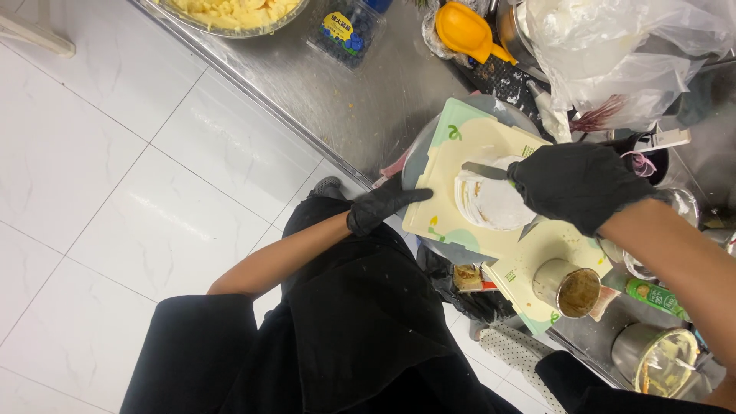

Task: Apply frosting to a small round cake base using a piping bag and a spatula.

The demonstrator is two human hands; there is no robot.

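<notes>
Steadying board point(460, 165) edge, left hand point(379, 205); right hand point(579, 186) seemingly gripping knife point(484, 170).

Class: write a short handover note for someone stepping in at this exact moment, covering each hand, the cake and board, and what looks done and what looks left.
Left hand, black-gloved, steadies the edge of the cutting board.
Right hand, black-gloved, holds a knife across the round layered cake on the board.
Done: the blade lies on the cake's far side.
Left: no separated slice shows; how deep the cut goes cannot be told.
Nearby: open tin on a second board.
</notes>
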